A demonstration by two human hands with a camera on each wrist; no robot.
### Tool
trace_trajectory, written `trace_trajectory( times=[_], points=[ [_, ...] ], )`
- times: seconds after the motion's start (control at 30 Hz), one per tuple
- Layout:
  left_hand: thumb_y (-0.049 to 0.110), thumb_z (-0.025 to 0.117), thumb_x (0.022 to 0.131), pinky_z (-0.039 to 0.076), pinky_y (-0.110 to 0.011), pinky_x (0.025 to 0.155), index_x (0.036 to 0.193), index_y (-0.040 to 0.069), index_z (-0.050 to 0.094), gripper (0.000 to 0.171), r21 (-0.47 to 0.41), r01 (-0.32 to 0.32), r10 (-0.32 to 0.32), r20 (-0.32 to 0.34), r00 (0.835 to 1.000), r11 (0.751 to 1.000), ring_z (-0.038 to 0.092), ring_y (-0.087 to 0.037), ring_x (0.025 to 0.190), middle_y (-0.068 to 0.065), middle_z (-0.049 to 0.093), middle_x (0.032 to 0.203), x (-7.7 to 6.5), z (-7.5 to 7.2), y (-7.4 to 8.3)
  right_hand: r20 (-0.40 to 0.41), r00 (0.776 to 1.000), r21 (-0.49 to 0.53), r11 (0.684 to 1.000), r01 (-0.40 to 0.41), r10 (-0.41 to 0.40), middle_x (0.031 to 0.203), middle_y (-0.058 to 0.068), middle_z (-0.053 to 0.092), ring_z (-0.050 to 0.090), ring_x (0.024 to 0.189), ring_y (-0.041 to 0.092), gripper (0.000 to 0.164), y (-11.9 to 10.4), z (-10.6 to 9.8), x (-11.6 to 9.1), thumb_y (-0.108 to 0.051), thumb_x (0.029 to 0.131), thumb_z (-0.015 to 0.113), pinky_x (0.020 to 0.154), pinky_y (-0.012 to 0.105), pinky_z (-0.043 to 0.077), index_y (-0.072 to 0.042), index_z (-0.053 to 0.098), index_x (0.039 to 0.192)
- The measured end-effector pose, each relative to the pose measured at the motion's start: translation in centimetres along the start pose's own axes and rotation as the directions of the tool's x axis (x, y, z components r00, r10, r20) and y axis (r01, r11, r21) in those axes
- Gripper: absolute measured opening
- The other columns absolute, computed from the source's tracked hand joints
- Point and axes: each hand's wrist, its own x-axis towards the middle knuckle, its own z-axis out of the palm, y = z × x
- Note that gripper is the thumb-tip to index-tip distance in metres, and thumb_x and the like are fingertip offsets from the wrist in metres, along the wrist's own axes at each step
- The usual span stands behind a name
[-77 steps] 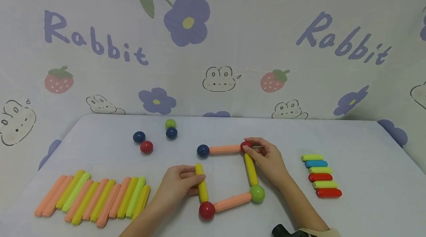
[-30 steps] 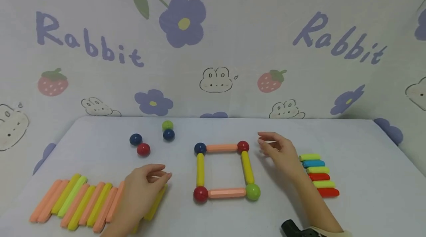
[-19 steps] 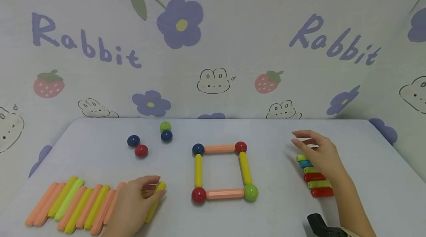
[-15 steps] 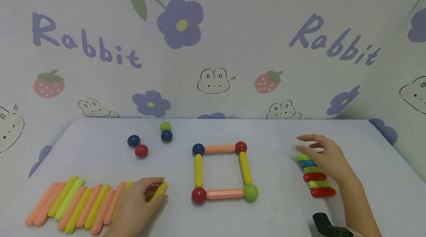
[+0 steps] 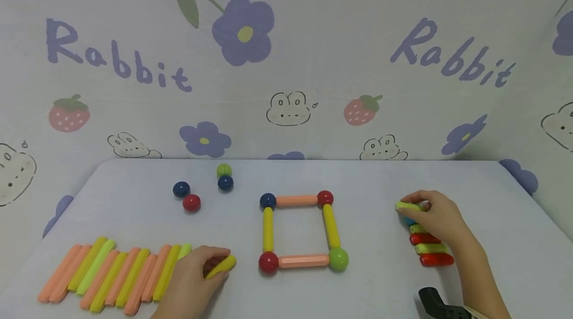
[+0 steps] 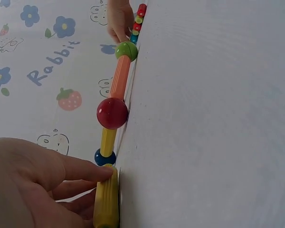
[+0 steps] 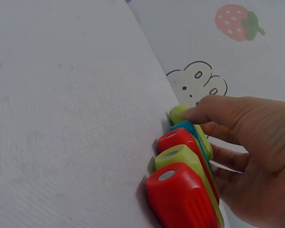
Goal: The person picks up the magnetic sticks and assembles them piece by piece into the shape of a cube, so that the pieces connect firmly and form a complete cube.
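Observation:
My left hand [image 5: 194, 279] pinches a yellow magnetic stick [image 5: 222, 265] between thumb and fingers, just right of the row of long sticks. In the left wrist view that stick [image 6: 106, 199] lies along the fingertips. At the right, my right hand [image 5: 443, 217] pinches the farthest short yellow-green stick [image 5: 406, 206], and its fingers partly cover the blue stick [image 5: 409, 221] beside it. Between the hands lies a square of sticks and balls: a blue ball [image 5: 267, 201], two red balls [image 5: 325, 198] and a green ball [image 5: 338, 259], joined by two orange and two yellow sticks.
A row of long orange, yellow and green sticks [image 5: 121, 279] lies at the left. Loose balls sit farther back: blue [image 5: 181, 189] beside red [image 5: 191, 203], and green [image 5: 224, 169] touching another blue [image 5: 226, 183]. Short red sticks [image 5: 436, 260] and yellow-green ones lie near the right hand.
The left hand let go of the yellow stick now closing the square's left side, moved left and took another. The right hand left the red ball, moved right and took a short yellow-green stick.

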Motion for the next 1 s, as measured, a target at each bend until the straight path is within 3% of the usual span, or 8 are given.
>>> trace_trajectory(
  times=[0.3, 0.63, 0.8, 1.0],
  points=[
    [0.004, 0.079, 0.093, 0.061, -0.045, 0.097, 0.126, 0.008, 0.074, 0.034, -0.066, -0.023, 0.021, -0.023, 1.0, 0.998, 0.069, -0.02, 0.106, -0.001, 0.075, 0.117, -0.8, -0.1, 0.5, -0.007, 1.0, -0.014, 1.0, 0.019, -0.019, 0.105, 0.021, 0.06, 0.054, 0.093, 0.03, 0.041, -0.4, 0.3, 0.0, -0.023, 0.105, 0.067, 0.068, 0.031, 0.05, 0.005, 0.063, 0.134],
    [0.005, 0.078, 0.094, 0.062, -0.039, 0.095, 0.125, 0.009, 0.075, 0.031, -0.151, -0.066, 0.059, -0.047, 0.997, 0.986, 0.07, -0.018, 0.107, -0.001, 0.075, 0.119, -1.1, -0.6, 1.3, -0.103, 0.985, -0.028, 0.99, 0.137, -0.14, 0.128, 0.028, 0.063, 0.06, 0.109, 0.041, 0.036, -1.8, 0.8, -0.5, -0.017, 0.105, 0.067, 0.079, 0.034, 0.055, 0.004, 0.065, 0.133],
    [0.008, 0.078, 0.096, 0.062, -0.041, 0.095, 0.125, 0.014, 0.076, 0.03, -0.173, -0.105, 0.101, -0.031, 0.994, 0.979, 0.069, -0.017, 0.11, 0.002, 0.075, 0.12, -1.0, -1.0, 2.2, -0.113, 0.972, 0.005, 0.979, 0.205, -0.204, 0.13, 0.026, 0.064, 0.065, 0.113, 0.044, 0.033, -3.3, 1.4, -0.5, -0.017, 0.104, 0.068, 0.086, 0.046, 0.06, 0.003, 0.068, 0.131],
    [0.005, 0.079, 0.094, 0.063, -0.04, 0.093, 0.126, 0.012, 0.076, 0.032, -0.201, -0.217, 0.207, -0.069, 0.976, 0.955, 0.071, -0.02, 0.109, 0.0, 0.076, 0.12, -0.3, -1.7, 4.4, -0.116, 0.96, 0.04, 0.965, 0.259, -0.253, 0.131, 0.022, 0.066, 0.065, 0.115, 0.042, 0.033, -5.9, 2.1, -0.9, -0.018, 0.104, 0.069, 0.097, 0.057, 0.058, -0.001, 0.069, 0.132]
  ],
)
